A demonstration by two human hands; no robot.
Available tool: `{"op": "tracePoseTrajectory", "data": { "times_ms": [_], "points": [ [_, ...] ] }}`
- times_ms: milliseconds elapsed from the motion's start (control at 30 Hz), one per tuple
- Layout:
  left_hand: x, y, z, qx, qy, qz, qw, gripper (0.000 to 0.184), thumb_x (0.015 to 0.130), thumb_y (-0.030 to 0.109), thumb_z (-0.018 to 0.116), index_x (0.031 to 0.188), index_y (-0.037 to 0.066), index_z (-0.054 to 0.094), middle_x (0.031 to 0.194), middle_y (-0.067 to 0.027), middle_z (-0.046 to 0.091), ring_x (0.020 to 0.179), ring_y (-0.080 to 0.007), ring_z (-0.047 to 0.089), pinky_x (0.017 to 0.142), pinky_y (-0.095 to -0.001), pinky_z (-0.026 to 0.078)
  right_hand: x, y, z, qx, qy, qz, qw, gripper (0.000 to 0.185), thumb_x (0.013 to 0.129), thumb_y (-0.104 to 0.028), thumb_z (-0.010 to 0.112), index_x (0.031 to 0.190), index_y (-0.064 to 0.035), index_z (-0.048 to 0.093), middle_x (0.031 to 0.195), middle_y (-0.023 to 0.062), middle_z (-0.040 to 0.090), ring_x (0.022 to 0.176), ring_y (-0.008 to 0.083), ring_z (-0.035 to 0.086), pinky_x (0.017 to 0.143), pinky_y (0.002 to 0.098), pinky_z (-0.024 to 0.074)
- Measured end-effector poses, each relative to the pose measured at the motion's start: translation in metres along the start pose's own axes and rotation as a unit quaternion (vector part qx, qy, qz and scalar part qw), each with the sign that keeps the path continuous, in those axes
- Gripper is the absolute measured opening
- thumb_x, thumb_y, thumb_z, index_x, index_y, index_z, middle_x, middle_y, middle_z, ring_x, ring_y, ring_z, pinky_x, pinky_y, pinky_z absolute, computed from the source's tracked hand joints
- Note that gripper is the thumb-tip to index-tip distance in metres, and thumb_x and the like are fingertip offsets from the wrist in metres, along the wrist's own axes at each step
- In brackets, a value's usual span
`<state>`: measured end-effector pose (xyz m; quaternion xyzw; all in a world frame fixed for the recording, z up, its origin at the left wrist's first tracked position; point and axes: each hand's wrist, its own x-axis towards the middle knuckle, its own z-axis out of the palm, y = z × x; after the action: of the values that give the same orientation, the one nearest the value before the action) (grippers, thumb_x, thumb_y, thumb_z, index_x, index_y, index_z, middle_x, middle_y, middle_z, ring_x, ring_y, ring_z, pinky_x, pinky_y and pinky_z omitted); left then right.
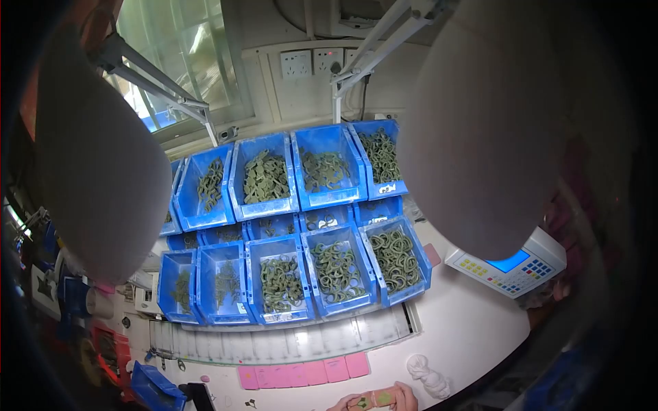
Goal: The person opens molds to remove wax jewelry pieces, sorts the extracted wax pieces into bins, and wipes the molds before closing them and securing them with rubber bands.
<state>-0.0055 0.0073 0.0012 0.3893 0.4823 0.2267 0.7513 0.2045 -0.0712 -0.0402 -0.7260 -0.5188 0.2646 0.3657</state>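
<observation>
At the bottom edge of the head view, my left hand (346,403) and my right hand (404,397) hold a small tan block (378,399) between them, one at each end. Green marks or a small green piece show on its face. The fingers of both hands are bent around it. A crumpled white cloth (428,376) lies just right of my right hand. Beyond the hands runs a row of pink pads (301,373).
Blue bins (274,318) with green parts stand in tiers across the middle. A keypad device with a screen (510,264) is at right. Two large grey lampshades (96,171) hang near the camera. At lower left are a blue bin (154,387) and a red bin (110,353).
</observation>
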Motion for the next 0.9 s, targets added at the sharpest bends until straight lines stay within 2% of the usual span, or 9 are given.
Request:
{"op": "tracePoseTrajectory", "data": {
  "times_ms": [67,233,367,567,700,733,767,833,900],
  "points": [
    [0.003,0.003,-0.006,-0.023,-0.005,-0.058,0.998,0.044,0.089,0.014,0.073,0.129,0.002,0.059,0.113,-0.0105,0.069,0.101,-0.0180,0.065,0.089,-0.0337,0.054,0.018,-0.036,-0.017,0.104,-0.071,0.198,0.972,0.036,0.105,-0.019,0.045,0.133,0.0015,0.053,0.125,0.0263,0.058,0.114,0.0403,0.059,0.096,0.0426,0.0494],
    [0.006,0.020,-0.015,-0.042,-0.055,-0.107,0.992,0.047,0.086,0.015,0.074,0.129,0.001,0.062,0.098,-0.0054,0.071,0.084,-0.0123,0.064,0.075,-0.0315,0.055,0.013,-0.019,-0.007,0.069,-0.073,0.177,0.979,0.036,0.104,-0.020,0.045,0.133,-0.0003,0.054,0.125,0.0237,0.060,0.109,0.0399,0.061,0.093,0.0445,0.0499],
    [0.016,0.014,-0.022,-0.012,-0.104,-0.129,0.986,0.050,0.086,0.016,0.074,0.132,0.002,0.061,0.100,-0.0062,0.071,0.086,-0.0134,0.064,0.077,-0.0322,0.055,0.008,-0.005,-0.006,-0.010,-0.089,0.130,0.987,0.036,0.103,-0.022,0.049,0.132,-0.0013,0.055,0.125,0.0229,0.060,0.106,0.0392,0.062,0.093,0.0475,0.0496],
    [0.027,0.000,-0.031,-0.016,-0.145,-0.050,0.988,0.054,0.086,0.018,0.074,0.136,0.004,0.058,0.108,-0.0103,0.071,0.092,-0.0184,0.066,0.082,-0.0342,0.055,0.003,0.015,-0.021,-0.151,-0.176,0.076,0.970,0.039,0.100,-0.025,0.054,0.132,-0.0027,0.056,0.127,0.0224,0.060,0.105,0.0375,0.064,0.094,0.0502,0.0488],
    [0.038,0.005,-0.035,-0.002,-0.136,-0.046,0.990,0.055,0.085,0.018,0.075,0.136,0.005,0.057,0.108,-0.0107,0.071,0.092,-0.0191,0.067,0.082,-0.0343,0.055,0.098,-0.091,-0.085,-0.194,-0.314,0.152,0.917,0.049,0.093,-0.028,0.065,0.136,-0.0054,0.054,0.135,0.0260,0.055,0.121,0.0340,0.059,0.102,0.0433,0.0475],
    [0.040,0.005,-0.036,0.002,-0.135,-0.046,0.990,0.055,0.085,0.017,0.075,0.136,0.005,0.057,0.108,-0.0108,0.071,0.092,-0.0193,0.067,0.082,-0.0343,0.055,0.122,-0.106,-0.091,-0.179,-0.200,-0.022,0.963,0.036,0.088,-0.017,0.065,0.121,-0.0041,0.064,0.113,0.0195,0.064,0.101,0.0326,0.064,0.090,0.0425,0.0515],
    [0.042,0.005,-0.037,0.007,-0.134,-0.046,0.990,0.056,0.085,0.017,0.075,0.136,0.006,0.057,0.108,-0.0110,0.071,0.092,-0.0195,0.067,0.082,-0.0343,0.055,0.148,-0.124,-0.098,-0.154,-0.076,-0.194,0.966,0.025,0.082,-0.005,0.066,0.106,-0.0028,0.073,0.090,0.0130,0.072,0.081,0.0311,0.069,0.078,0.0417,0.0556],
    [0.043,0.005,-0.038,0.016,-0.136,-0.046,0.989,0.056,0.085,0.017,0.075,0.137,0.006,0.057,0.108,-0.0112,0.071,0.092,-0.0198,0.067,0.082,-0.0343,0.055,0.221,-0.192,-0.092,-0.114,0.052,-0.292,0.948,0.026,0.073,0.002,0.069,0.098,-0.0040,0.074,0.090,0.0112,0.071,0.083,0.0298,0.069,0.080,0.0419,0.0561],
    [0.047,0.006,-0.037,0.024,-0.141,-0.044,0.989,0.057,0.084,0.017,0.075,0.137,0.007,0.057,0.108,-0.0114,0.071,0.092,-0.0202,0.068,0.082,-0.0343,0.055,0.288,-0.242,-0.098,-0.120,-0.017,-0.346,0.930,0.025,0.078,0.000,0.071,0.104,-0.0017,0.072,0.105,0.0133,0.071,0.102,0.0331,0.067,0.091,0.0439,0.0530]
  ]
}}
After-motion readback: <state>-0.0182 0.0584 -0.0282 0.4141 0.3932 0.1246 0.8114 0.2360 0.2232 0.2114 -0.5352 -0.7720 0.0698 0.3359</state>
